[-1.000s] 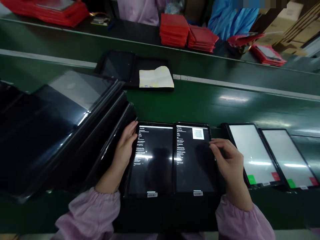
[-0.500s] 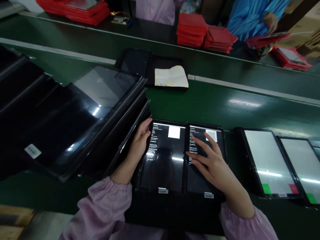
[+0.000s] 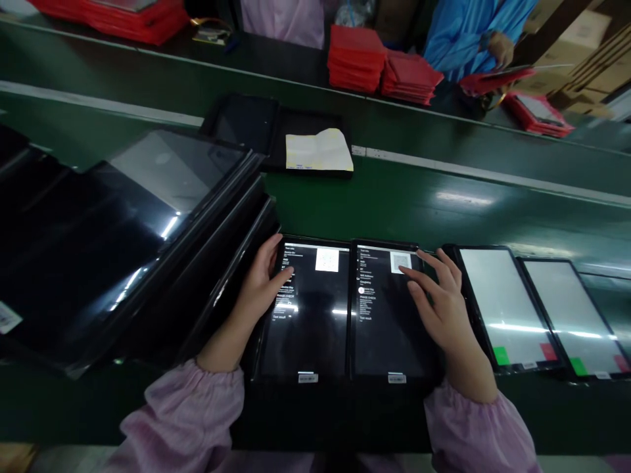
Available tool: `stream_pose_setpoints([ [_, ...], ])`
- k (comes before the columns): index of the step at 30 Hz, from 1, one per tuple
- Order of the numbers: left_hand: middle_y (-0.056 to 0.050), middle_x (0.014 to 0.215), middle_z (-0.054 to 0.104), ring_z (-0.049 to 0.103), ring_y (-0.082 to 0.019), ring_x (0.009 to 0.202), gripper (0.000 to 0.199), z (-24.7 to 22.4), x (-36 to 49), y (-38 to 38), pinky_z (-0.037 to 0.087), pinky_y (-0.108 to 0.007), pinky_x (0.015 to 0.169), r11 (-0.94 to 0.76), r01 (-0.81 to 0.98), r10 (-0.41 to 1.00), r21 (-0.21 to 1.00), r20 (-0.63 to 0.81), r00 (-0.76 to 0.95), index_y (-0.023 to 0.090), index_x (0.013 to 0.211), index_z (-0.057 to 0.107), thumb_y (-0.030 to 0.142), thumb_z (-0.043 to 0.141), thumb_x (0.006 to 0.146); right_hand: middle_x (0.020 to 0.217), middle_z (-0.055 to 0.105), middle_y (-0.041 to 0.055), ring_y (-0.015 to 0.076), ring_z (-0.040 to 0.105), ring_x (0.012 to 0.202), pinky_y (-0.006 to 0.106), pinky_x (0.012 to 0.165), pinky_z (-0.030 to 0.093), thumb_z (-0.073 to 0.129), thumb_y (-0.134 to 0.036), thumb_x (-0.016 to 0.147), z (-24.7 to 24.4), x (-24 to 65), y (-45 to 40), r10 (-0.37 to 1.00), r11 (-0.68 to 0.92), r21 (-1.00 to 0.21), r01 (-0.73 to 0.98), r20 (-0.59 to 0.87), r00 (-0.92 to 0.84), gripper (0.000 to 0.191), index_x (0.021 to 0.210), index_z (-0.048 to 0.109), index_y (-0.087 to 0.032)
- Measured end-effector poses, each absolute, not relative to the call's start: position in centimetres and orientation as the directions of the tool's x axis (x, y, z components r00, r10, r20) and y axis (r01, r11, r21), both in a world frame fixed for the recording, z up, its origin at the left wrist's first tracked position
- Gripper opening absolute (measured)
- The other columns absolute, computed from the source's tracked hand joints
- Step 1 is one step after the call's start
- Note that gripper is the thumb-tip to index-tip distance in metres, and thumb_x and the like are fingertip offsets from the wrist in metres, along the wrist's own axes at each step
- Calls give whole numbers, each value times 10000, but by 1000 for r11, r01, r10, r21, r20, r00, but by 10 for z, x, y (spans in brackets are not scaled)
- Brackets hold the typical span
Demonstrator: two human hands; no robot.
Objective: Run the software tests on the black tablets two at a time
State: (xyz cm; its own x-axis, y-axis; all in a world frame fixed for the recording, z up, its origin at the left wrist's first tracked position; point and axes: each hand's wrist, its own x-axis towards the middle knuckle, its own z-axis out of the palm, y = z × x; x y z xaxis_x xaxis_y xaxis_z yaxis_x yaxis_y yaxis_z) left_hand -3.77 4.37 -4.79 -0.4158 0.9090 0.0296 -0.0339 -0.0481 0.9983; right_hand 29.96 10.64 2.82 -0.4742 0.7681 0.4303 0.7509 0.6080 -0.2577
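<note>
Two dark tablets lie side by side before me, each lit with white text and a code square. At the left tablet (image 3: 315, 322), my left hand (image 3: 261, 282) wraps the upper left edge, its thumb over the screen. My right hand (image 3: 441, 302) is open, fingers spread around the upper right corner of the right tablet (image 3: 387, 341), with fingertips close to the code square. Whether those fingertips touch the glass, I cannot tell. A small barcode label sits at the bottom of each tablet.
Large stacked dark panels (image 3: 162, 197) rise at left. Two tablets with pale screens (image 3: 507, 295) lie at right. Behind are a dark tray with white paper (image 3: 319, 150), red sleeve stacks (image 3: 355, 59) and a co-worker in blue (image 3: 468, 39) holding a red sleeve.
My right hand has moved from the right tablet's text to its upper right corner. My left thumb has come over the left screen. The view has shifted slightly to the right.
</note>
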Motion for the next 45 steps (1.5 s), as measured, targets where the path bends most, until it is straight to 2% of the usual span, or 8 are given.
stream_pose_setpoints([
  [4,-73,1578,619,411,-295,1581,573,-43,-39,43,271,-492,1327,-30,-62,898,998,0,-439,289,1356,669,281,770,792,1504,600,126,405,413,1528,730,1220,374,448,-400,1102,22,296,104,768,601,-256,757,450,-457,381,1267,769,-278],
  [13,-72,1474,701,507,-272,1518,463,-37,-32,50,292,-477,1320,-36,-75,856,997,-8,-517,273,1251,704,254,696,788,1609,501,127,428,320,1576,744,1220,362,430,-428,1104,13,296,104,790,586,-234,776,378,-482,422,1376,719,-283],
  [18,-75,1390,741,556,-262,1474,384,-38,-30,58,314,-468,1310,-37,-43,834,998,7,-551,265,1161,703,222,717,779,1514,608,116,384,443,1518,695,1214,404,460,-379,1104,20,295,102,763,590,-275,759,498,-412,365,1317,739,-278],
  [23,-87,1350,747,579,-267,1449,389,-38,-28,61,324,-461,1304,-34,-36,823,999,8,-568,255,1117,694,180,728,737,1392,700,107,342,562,1427,622,1168,490,509,-304,1090,29,297,98,742,604,-330,725,566,-360,320,1265,775,-274],
  [29,-90,1392,735,550,-275,1478,394,-33,-30,56,314,-464,1309,-18,-87,837,996,-32,-546,262,1147,702,270,750,756,1242,775,80,308,651,1319,550,1072,577,561,-216,1059,36,302,95,706,644,-343,684,611,-358,295,1047,850,-270],
  [33,-93,1455,705,514,-285,1510,460,-33,-28,47,297,-461,1317,-12,-110,832,994,-51,-553,261,1191,705,280,766,736,1218,781,92,303,667,1285,524,1019,615,579,-216,1044,34,299,93,686,696,-347,628,578,-441,292,992,863,-260],
  [38,-100,1515,668,477,-307,1539,497,-33,-23,29,259,-508,1330,4,-118,825,993,-70,-561,268,1276,705,310,751,783,1265,764,95,323,634,1328,579,1057,596,583,-241,1040,32,295,89,714,692,-414,591,511,-479,286,1054,864,-294],
  [45,-81,1548,646,438,-319,1564,484,-35,-25,18,271,-520,1327,32,-77,840,997,-68,-539,293,1315,721,299,724,832,1360,725,105,343,572,1403,652,1125,540,508,-330,1083,29,295,89,783,618,-413,669,402,-475,343,1153,842,-291],
])
